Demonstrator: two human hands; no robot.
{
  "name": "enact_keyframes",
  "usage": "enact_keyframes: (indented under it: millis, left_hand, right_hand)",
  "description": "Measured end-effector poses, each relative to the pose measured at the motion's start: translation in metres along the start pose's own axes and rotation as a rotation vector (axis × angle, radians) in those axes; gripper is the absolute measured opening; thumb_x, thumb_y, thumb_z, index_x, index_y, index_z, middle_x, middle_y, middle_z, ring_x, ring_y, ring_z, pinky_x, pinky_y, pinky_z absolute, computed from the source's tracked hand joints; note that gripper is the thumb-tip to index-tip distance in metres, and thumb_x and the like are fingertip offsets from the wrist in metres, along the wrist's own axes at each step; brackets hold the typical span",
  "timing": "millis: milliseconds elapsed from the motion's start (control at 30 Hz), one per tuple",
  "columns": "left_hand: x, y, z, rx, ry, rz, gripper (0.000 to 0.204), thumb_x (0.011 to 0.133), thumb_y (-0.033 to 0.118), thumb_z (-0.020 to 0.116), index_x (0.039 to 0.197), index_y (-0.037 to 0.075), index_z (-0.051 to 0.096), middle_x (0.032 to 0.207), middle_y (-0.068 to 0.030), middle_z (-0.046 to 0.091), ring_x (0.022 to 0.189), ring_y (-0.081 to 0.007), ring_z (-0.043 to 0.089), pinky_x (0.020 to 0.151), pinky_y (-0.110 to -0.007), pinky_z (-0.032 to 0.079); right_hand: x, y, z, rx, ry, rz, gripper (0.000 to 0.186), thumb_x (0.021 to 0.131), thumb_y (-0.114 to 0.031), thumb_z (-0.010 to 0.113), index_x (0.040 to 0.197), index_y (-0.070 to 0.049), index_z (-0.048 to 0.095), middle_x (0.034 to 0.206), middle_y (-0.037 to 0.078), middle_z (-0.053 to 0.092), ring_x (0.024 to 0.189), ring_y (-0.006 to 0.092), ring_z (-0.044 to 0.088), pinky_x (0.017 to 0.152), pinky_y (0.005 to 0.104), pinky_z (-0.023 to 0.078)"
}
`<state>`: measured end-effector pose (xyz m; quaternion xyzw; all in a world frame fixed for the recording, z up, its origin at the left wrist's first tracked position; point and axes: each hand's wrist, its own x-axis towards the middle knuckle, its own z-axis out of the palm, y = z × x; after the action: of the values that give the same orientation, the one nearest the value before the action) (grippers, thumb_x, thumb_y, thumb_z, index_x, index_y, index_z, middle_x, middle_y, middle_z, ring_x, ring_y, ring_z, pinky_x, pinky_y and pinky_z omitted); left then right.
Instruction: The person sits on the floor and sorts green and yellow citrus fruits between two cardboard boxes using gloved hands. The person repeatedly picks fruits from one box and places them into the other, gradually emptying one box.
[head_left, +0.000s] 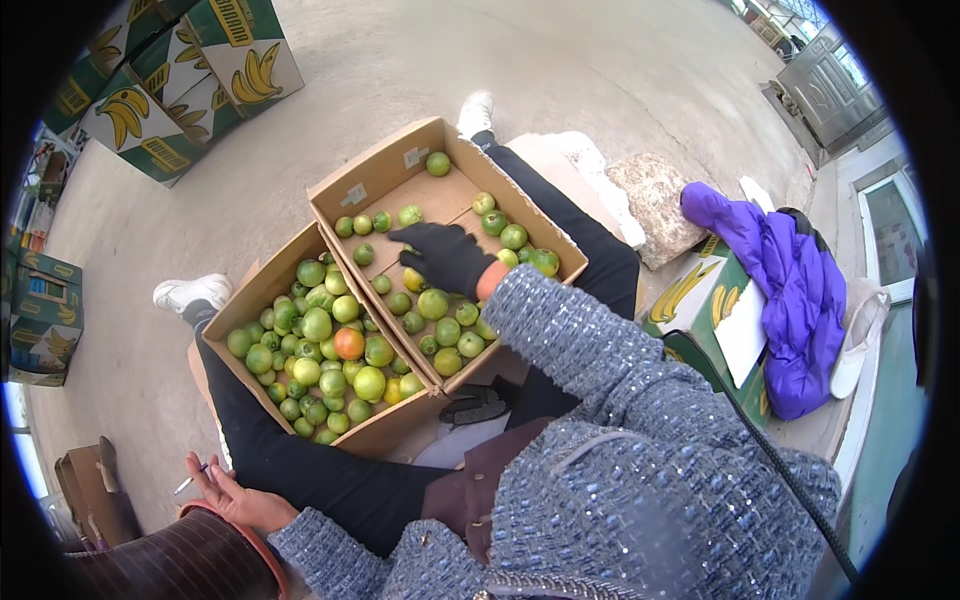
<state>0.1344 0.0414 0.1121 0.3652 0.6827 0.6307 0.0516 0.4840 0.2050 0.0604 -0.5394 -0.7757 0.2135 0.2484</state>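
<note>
My right hand (445,258), in a black glove, reaches into the upper cardboard box (356,185) among scattered green tomatoes (433,304), its fingers bent; what lies beneath them is hidden. The adjoining lower-left box (240,305) holds several green tomatoes (317,325) and an orange-red one (349,343). Both boxes rest between my dark-trousered legs (250,410). My bare left hand (233,495), palm partly up at the lower left, holds a thin white cigarette-like stick (185,483) between its fingers, beside a brown striped item with a red rim (155,570).
Printed banana cartons (148,135) stand upper left, more (40,320) at far left. An open carton (85,485) lies lower left. At right are a pale rough block (650,200), a banana carton (685,295) with a purple jacket (800,300) and white shoe (855,340), and a door frame (895,240).
</note>
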Motion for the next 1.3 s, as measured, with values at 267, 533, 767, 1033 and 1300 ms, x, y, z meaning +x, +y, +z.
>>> enact_keyframes:
  millis: [267,533,767,1033,1300]
  left_hand:
    - [0.004,-0.009,-0.010,0.002,0.004,0.004,0.036,0.094,0.005,0.044,0.128,-0.002,0.048,0.130,-0.0084,0.051,0.109,-0.0220,0.054,0.093,-0.031,0.040]
    - [0.011,-0.014,-0.010,0.032,0.036,-0.011,0.038,0.090,0.003,0.051,0.127,0.003,0.053,0.101,-0.0069,0.061,0.083,-0.0111,0.054,0.075,-0.024,0.042]
    - [0.011,-0.020,-0.020,0.125,0.040,-0.086,0.042,0.089,0.003,0.051,0.131,0.003,0.048,0.130,-0.0075,0.052,0.103,-0.0159,0.056,0.090,-0.027,0.041]
    - [0.014,-0.021,-0.039,0.323,0.118,-0.022,0.038,0.087,0.003,0.054,0.125,0.003,0.055,0.115,-0.0114,0.061,0.096,-0.0182,0.061,0.085,-0.029,0.047]
    - [0.016,-0.062,-0.081,0.461,0.216,-0.016,0.035,0.084,0.001,0.056,0.119,0.001,0.059,0.104,-0.0127,0.066,0.087,-0.0191,0.064,0.080,-0.030,0.050]
  right_hand:
    - [-0.002,0.017,0.039,-0.277,-0.394,0.202,0.045,0.078,-0.039,0.059,0.116,-0.014,0.056,0.102,0.016,0.064,0.094,0.0326,0.062,0.082,0.0468,0.047]
    - [0.001,0.023,0.056,-0.181,-0.250,0.169,0.039,0.075,-0.030,0.066,0.111,-0.018,0.058,0.108,0.015,0.059,0.100,0.0326,0.059,0.084,0.0435,0.047]
    - [-0.004,-0.055,0.028,0.307,0.152,-0.087,0.042,0.077,-0.027,0.065,0.117,-0.017,0.055,0.106,0.017,0.057,0.089,0.0368,0.060,0.079,0.0440,0.048]
    - [-0.040,-0.119,0.120,-0.164,-0.328,-0.535,0.031,0.075,-0.011,0.057,0.104,-0.014,0.067,0.077,0.009,0.066,0.071,0.0286,0.064,0.070,0.0415,0.049]
    - [-0.051,-0.117,0.120,-0.020,-0.250,-0.575,0.011,0.071,-0.013,0.058,0.073,-0.007,0.068,0.072,0.012,0.065,0.066,0.0306,0.065,0.054,0.0450,0.049]
